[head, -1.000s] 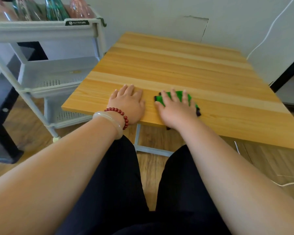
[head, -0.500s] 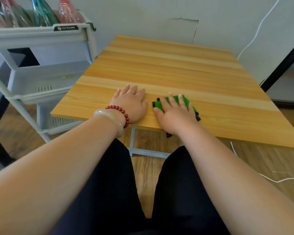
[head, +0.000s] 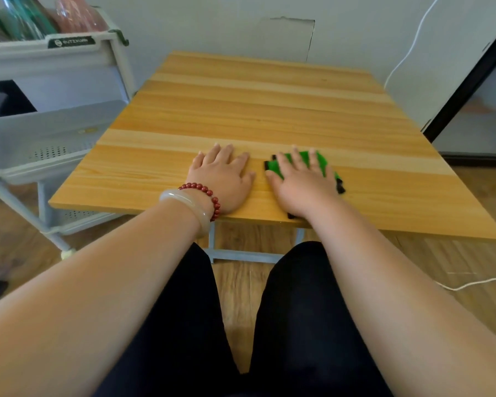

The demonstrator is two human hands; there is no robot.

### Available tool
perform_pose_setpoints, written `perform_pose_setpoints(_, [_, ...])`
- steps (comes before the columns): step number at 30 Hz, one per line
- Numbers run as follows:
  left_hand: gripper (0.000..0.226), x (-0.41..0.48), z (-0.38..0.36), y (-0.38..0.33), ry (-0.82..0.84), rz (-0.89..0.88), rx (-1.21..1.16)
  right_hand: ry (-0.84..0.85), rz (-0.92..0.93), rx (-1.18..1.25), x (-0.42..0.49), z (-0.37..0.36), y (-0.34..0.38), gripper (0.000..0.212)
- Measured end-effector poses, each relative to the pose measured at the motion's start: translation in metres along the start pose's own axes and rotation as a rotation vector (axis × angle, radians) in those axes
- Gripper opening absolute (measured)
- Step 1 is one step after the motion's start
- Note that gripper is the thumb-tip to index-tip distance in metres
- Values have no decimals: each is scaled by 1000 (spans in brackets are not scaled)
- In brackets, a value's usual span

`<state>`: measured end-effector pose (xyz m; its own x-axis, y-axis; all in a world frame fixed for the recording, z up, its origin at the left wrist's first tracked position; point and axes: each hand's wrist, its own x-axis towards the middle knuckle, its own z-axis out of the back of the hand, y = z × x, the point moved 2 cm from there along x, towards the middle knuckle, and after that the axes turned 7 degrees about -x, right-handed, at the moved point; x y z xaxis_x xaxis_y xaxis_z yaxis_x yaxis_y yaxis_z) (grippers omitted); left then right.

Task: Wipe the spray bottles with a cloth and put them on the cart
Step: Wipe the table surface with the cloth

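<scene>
Your right hand [head: 301,184] lay flat on the green cloth [head: 322,164], fingers straight and spread, pressing it to the wooden table [head: 255,104] rather than curling round it. A black-trimmed bit of the cloth reached the table's near edge just beside your wrist, and another black corner showed right of your palm.

Your left hand [head: 222,179] lay flat on bare wood just left of the right one, thumbs near but apart, fingers straight and holding nothing. Its heel sat at the near edge, with the red bead bracelet [head: 205,193] and pale bangle [head: 189,204] on the wrist behind it.

Beyond both sets of fingertips the tabletop ran open to its far edge at the wall, and open wood stretched right of your right hand too.

The spray bottles [head: 29,21] stood well left of and beyond your left hand, in the top tier of the grey cart [head: 55,130], whose trays came close to the table's left edge. A white cable [head: 407,50] ran down the wall, far right of your right hand.
</scene>
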<state>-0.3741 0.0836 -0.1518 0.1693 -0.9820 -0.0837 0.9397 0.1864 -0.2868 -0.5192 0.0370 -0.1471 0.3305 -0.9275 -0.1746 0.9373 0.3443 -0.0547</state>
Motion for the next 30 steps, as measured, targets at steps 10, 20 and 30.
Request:
perform_pose_setpoints(10, [53, 7, 11, -4, -27, -24, -29, 84, -431, 96, 35, 11, -80, 61])
perform_pose_setpoints(20, [52, 51, 14, -10, 40, -1, -37, 26, -48, 6, 56, 16, -71, 60])
perform_pose_setpoints(30, [53, 59, 5, -8, 28, 18, 20, 7, 132, -10, 73, 13, -29, 60])
